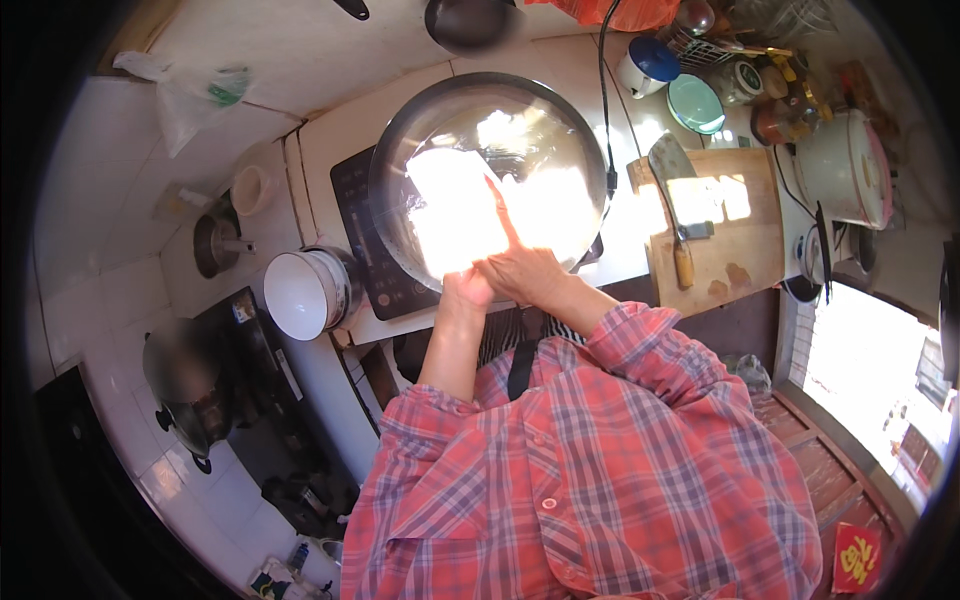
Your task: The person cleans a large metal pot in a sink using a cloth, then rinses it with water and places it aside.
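A large round wok [551, 94] stands on a black induction cooktop [360, 240]; its inside looks wet and shiny, with rippled reflections. My left hand [471, 286] is over the wok's near rim, its fingers lost in strong sunlight. Beside and touching it is my right hand [517, 262], with one finger stretched over the wok. A bright white, straight-edged shape [454, 202] lies over the wok by both hands; glare hides whether it is an object or sunlight, and whether either hand holds it.
White bowls [296, 296] are stacked left of the cooktop. On the right a cleaver [671, 169] lies on a wooden cutting board [739, 255]. Behind are a blue-lidded enamel mug [651, 60], a green-rimmed bowl [696, 103] and jars. A black cable [606, 112] hangs beside the wok's right rim.
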`<state>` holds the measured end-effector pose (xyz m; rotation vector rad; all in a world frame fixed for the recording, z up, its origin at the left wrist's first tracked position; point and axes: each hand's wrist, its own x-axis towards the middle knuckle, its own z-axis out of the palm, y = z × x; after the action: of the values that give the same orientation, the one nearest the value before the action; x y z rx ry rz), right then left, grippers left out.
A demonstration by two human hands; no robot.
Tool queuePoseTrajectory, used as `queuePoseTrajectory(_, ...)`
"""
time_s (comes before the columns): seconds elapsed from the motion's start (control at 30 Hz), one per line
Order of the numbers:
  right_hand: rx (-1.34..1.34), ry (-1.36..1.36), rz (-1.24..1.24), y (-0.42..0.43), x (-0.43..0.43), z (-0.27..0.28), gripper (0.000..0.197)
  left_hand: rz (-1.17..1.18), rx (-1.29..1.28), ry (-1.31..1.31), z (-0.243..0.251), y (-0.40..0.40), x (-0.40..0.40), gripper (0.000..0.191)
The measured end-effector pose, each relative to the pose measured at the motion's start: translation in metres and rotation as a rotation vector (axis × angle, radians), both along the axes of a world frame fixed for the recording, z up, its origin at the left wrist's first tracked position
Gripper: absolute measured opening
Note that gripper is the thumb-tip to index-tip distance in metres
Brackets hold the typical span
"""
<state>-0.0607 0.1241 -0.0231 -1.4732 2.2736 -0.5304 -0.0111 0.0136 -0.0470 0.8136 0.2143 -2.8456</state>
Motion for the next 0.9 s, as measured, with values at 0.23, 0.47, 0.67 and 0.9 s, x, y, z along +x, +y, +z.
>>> queuePoseTrajectory(0.23,-0.71,-0.468,-0.404,-0.052,-0.043,0.004,0.041,-0.094,-0.121,-0.199,0.014,0.005,0.0,0.034)
queuePoseTrajectory(0.47,-0.646,-1.534,-0.572,-0.04,-0.097,-0.009,0.041,-0.256,-0.051,0.017,-0.024,-0.005,0.02,0.019)
queuePoseTrajectory(0.67,-0.294,-0.56,-0.683,-0.017,-0.048,-0.005,0.029,0.098,-0.21,-0.257,0.01,0.009,-0.014,0.028)
queuePoseTrajectory(0.9,0.142,-0.1,-0.228,-0.004,0.014,-0.016,0.025,-0.125,-0.136,0.151,-0.026,-0.015,-0.006,0.036)
